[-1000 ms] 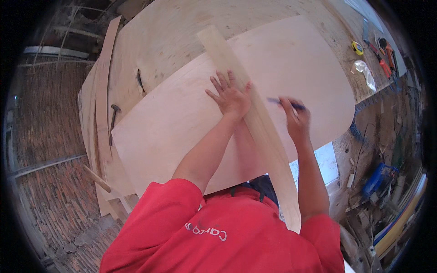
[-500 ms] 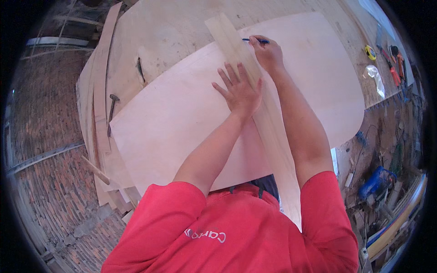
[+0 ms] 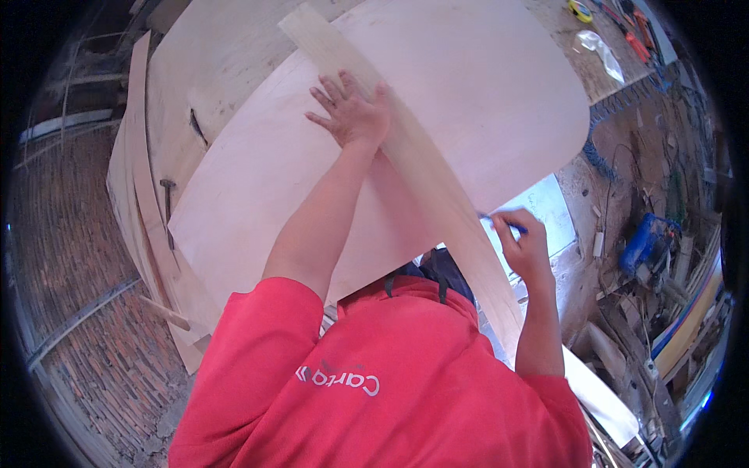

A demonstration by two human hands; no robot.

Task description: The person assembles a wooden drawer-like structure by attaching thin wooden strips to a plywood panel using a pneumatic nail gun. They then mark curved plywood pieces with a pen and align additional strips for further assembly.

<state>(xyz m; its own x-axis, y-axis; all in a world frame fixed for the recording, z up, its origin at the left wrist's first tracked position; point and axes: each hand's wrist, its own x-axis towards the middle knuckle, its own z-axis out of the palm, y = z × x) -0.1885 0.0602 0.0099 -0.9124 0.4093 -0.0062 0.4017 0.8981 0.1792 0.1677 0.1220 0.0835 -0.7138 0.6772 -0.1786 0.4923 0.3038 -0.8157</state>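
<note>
A pale plywood sheet with a curved far side lies on the workbench before me. Across it slants a long straight wooden board, running from the far left down toward my body on the right. My left hand lies flat with spread fingers, its palm on the board's left edge and its fingers over the sheet. My right hand pinches a blue pen. The pen's point is at the board's right edge, close to the near rim of the sheet.
A hammer and a dark slim tool rest at left, near long wooden strips. At the far right are a yellow tape measure, crumpled clear plastic and red-handled tools. A blue container stands amid scraps below.
My right hand has come with the pen from the far end of the board down its right edge to the near side. My left hand stays flat on the board; the view has shifted.
</note>
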